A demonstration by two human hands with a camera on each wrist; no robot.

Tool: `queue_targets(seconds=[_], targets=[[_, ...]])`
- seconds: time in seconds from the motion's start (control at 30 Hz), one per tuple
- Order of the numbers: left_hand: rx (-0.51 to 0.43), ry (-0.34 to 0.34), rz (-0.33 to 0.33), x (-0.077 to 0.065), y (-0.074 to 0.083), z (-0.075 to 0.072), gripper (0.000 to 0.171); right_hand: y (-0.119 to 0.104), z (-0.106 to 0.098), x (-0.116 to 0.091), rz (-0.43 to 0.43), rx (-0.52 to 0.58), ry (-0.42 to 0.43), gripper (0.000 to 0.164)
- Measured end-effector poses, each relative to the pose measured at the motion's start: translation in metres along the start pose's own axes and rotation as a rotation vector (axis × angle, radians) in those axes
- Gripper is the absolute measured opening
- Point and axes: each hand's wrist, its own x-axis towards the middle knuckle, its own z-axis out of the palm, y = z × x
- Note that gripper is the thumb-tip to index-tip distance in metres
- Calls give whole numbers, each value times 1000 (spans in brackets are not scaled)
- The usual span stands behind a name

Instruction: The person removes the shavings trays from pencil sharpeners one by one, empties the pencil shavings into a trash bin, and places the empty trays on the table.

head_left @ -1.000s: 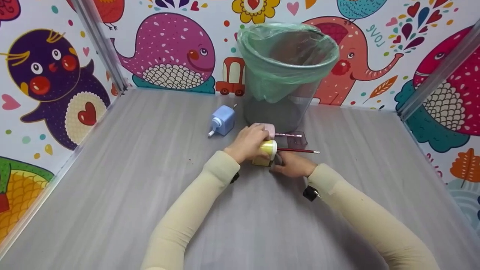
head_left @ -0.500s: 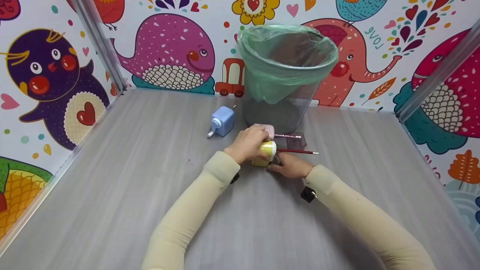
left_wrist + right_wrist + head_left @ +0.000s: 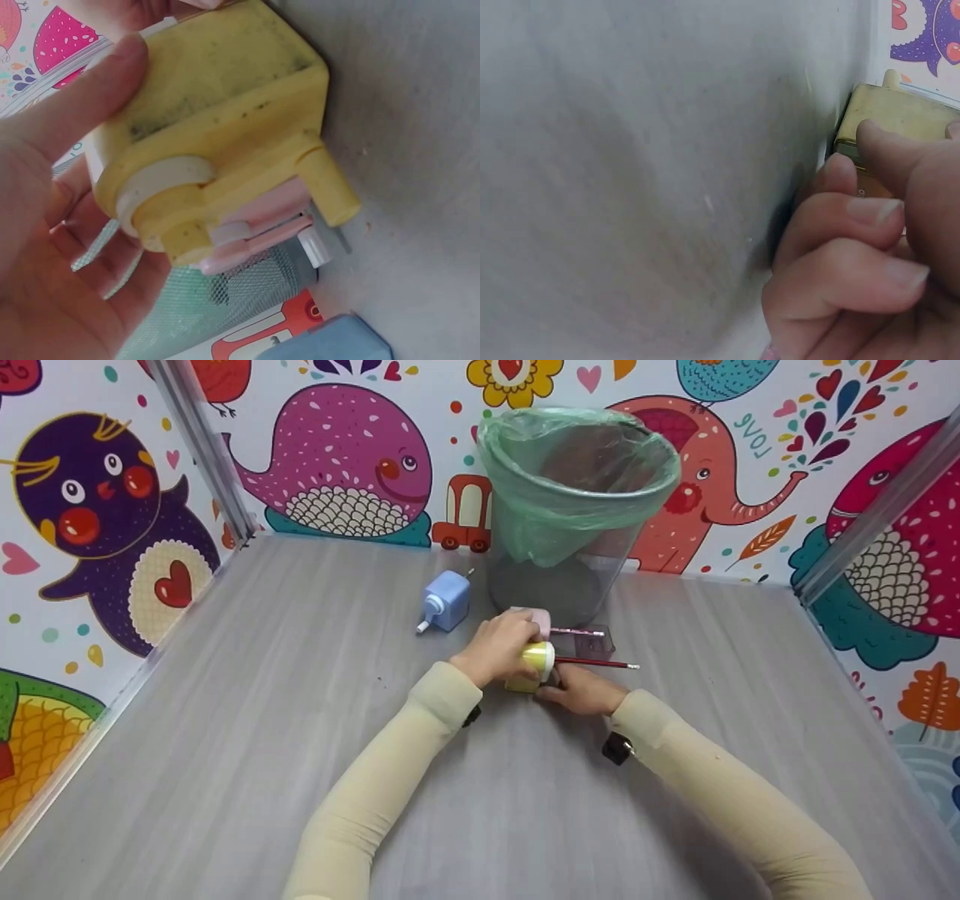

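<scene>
A yellow hand-crank pencil sharpener [image 3: 225,82] stands on the table in the head view, a dark red pencil [image 3: 600,663] sticking out of its front. My left hand [image 3: 499,649] grips it from above, thumb along one side; the left wrist view shows its crank end. Low at the front, my right hand [image 3: 589,690] has its thumb on the yellow body [image 3: 900,112] and its other fingers curled at the front end, where the drawer part is mostly hidden. Just behind stands a pink sharpener [image 3: 540,620] holding a patterned pencil [image 3: 576,631].
A blue crank sharpener [image 3: 446,600] stands to the left. Beside the pink one lies a dark see-through drawer [image 3: 596,642]. A clear bin with a green liner [image 3: 555,525] stands against the patterned back wall. A few small specks [image 3: 381,682] lie on the table.
Both hands stay at the yellow sharpener. The right hand has shifted very slightly left and its thumb has moved in toward the sharpener's lower front.
</scene>
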Motion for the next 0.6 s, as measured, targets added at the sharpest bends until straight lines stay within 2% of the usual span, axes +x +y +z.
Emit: queue_targets(seconds=[0.3,0.6], targets=[[15,-8,-3,1,1,0,50,0,0,1,-11,3,6,43],[43,-1,0,-1,0,0,51,-3,1,2,-36,94,-4,40]])
